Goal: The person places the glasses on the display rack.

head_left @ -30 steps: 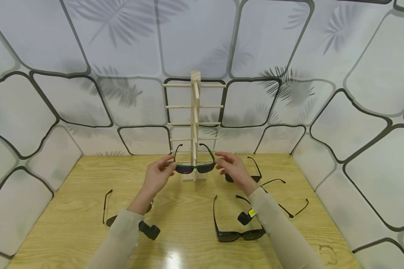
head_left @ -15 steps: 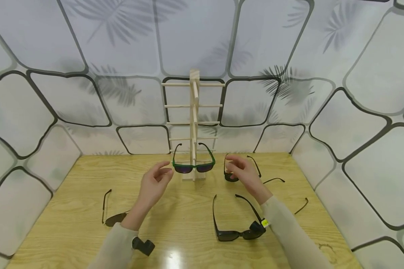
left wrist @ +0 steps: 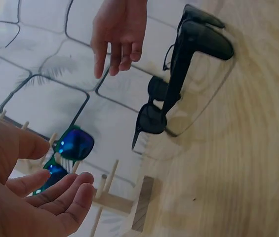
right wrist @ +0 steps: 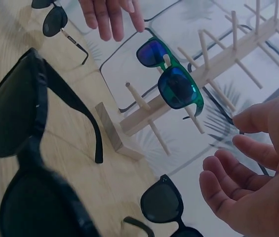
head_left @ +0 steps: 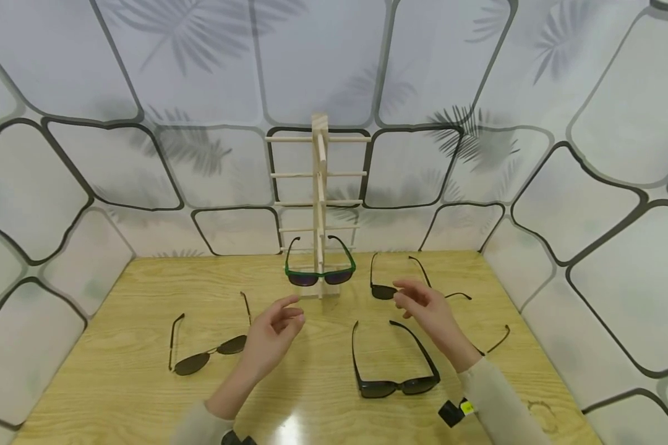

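Green-framed sunglasses (head_left: 320, 275) with bluish-purple lenses rest on a low peg of the wooden rack (head_left: 320, 185). My left hand (head_left: 271, 337) hovers over the table below and left of them, fingers loosely bent and holding nothing. To the right, my right hand (head_left: 427, 312) is held in the air, also with nothing in it. Just behind it lie small black sunglasses (head_left: 383, 292), partly covered by its fingers. Large black sunglasses (head_left: 398, 387) lie between the two forearms. In the right wrist view the green sunglasses (right wrist: 179, 86) are apart from both hands.
Thin-framed aviator sunglasses (head_left: 210, 355) lie on the left of the wooden table (head_left: 117, 395). Another pair's dark temple (head_left: 499, 339) shows beyond my right forearm, the rest hidden. A patterned cloth wall (head_left: 217, 167) stands behind the rack and along both sides.
Both hands have come away from the green sunglasses, which stay on the rack. They have drawn back toward me, the right one also moving rightward.
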`<state>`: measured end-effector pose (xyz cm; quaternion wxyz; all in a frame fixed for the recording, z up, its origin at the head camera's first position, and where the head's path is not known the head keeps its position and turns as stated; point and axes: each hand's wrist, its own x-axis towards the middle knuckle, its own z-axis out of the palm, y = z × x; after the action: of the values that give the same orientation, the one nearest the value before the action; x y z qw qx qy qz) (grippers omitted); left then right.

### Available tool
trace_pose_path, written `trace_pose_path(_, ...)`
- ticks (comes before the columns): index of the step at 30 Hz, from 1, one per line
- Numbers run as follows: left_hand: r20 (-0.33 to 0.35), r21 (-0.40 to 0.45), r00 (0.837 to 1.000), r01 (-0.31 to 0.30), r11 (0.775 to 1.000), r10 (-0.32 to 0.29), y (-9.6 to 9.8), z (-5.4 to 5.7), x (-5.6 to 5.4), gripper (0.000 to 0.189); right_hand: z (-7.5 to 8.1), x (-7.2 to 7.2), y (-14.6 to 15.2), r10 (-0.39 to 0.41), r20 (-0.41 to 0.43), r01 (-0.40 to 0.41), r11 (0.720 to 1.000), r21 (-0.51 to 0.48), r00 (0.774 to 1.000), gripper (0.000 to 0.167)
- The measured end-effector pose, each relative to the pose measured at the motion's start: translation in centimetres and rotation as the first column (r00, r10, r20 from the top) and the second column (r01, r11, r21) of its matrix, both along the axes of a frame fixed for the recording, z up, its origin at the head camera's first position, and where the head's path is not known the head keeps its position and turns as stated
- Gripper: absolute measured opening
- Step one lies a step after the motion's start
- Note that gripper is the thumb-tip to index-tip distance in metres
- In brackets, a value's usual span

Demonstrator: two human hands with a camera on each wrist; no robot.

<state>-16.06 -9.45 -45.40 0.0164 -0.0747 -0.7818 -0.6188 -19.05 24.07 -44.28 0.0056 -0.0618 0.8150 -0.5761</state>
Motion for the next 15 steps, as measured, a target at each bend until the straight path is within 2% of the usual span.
trace_pose_path(6,0.03,-0.006,0.992,0.125,0.992,-0.124,1.1,-0.9,1.3,0.043,-0.8,2.4,1.6,-0.028,-0.004,0.029,0.999,0.038,1.0,0.038)
trace_pose_path(11,0.052,-0.041,0.97,0.239,0.97,-0.237,2.1,-1.6,2.2,0.045,-1.6,4.2,2.7,-0.053,0.029,0.052,0.998,0.027,0.998,0.038)
trace_pose_path(15,0.059,-0.071,0.953,0.301,0.951,-0.297,3.1,-2.1,2.9,0.044,-1.9,5.3,3.1,-0.091,0.054,0.09,0.996,0.018,0.994,0.04)
